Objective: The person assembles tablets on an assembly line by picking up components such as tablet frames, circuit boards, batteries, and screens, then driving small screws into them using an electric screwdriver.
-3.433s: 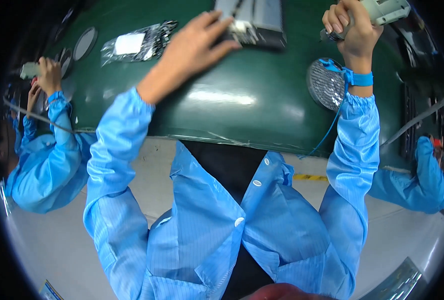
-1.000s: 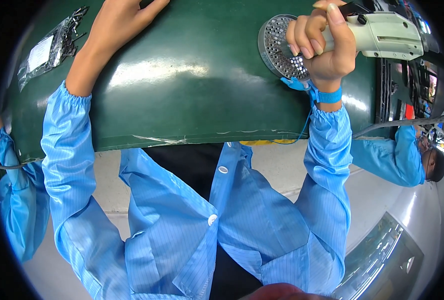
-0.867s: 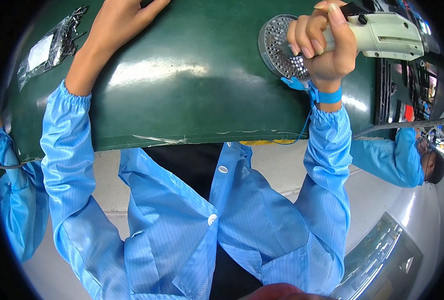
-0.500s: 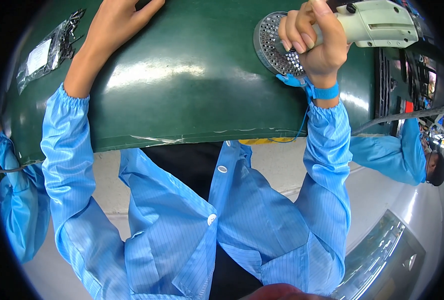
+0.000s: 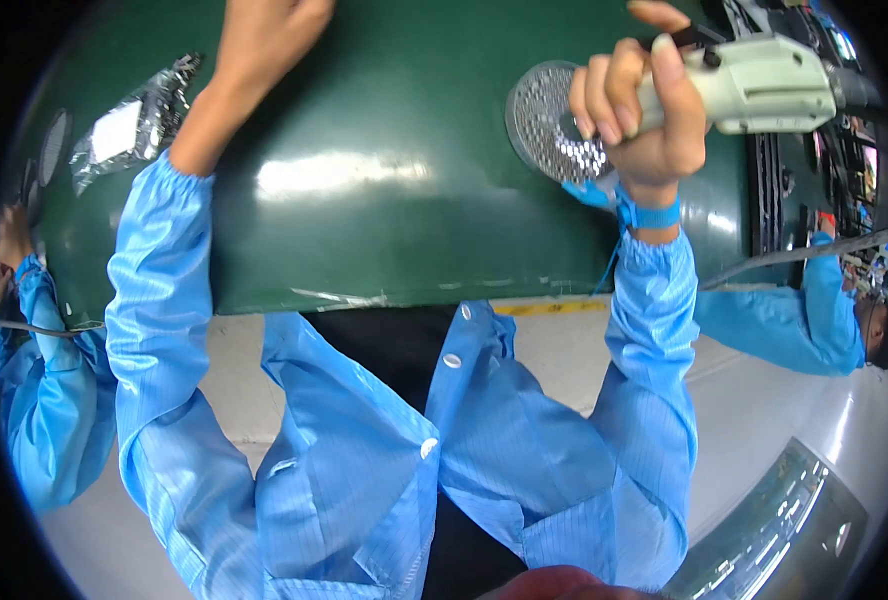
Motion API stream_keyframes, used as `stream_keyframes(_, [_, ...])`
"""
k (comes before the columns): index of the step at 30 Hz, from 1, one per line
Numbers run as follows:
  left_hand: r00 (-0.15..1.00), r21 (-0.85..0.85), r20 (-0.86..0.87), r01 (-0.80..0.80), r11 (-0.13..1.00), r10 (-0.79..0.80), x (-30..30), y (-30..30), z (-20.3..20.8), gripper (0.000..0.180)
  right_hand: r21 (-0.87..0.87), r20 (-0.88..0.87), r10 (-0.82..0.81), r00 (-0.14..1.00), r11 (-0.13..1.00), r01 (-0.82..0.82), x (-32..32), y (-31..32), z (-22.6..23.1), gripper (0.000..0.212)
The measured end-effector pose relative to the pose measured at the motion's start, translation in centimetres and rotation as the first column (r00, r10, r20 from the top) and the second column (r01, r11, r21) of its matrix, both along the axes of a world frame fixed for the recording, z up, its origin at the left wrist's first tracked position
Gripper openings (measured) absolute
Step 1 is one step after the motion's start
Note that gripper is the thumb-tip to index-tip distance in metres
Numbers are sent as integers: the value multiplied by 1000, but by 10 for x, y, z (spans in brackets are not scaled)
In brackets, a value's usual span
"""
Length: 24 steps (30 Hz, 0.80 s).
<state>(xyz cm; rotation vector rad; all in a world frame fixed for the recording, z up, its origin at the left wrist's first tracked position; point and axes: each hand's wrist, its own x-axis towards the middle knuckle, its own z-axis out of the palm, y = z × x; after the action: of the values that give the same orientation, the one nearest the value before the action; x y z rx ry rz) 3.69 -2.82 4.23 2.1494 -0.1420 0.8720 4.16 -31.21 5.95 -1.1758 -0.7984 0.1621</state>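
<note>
My right hand is closed round the neck of a pale green corded power tool, whose body and cable point right. Beneath and left of those fingers is a round, shiny, speckled disc-shaped thing. Whether it joins the tool or lies apart under the hand, I cannot tell. A blue wrist strap circles my right wrist. My left hand is over the table's far left part, cut off by the upper edge; its thumb side shows, but the fingers are out of sight. Beside it lies a clear plastic bag with dark parts and a white label.
The dark green table ends in a worn near edge. Black racks and a grey cable lie on the right. Co-workers in blue sleeves sit at far left and far right. A glossy panel is at lower right.
The whole view has shifted, so the table and bag appear lower. My left hand is farther up and partly out of the picture. My right hand keeps hold of the power tool.
</note>
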Motion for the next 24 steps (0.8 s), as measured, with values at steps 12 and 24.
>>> stream_keyframes(12, [798,128,-592,-41,991,109,251,-40,-23,125,5,-146,-201,969,979,204,5,-3,-1,31])
stream_keyframes(24, [833,-578,-464,-27,816,-301,271,-54,-9,56,61,-220,-276,936,953,296,2,-2,2,27])
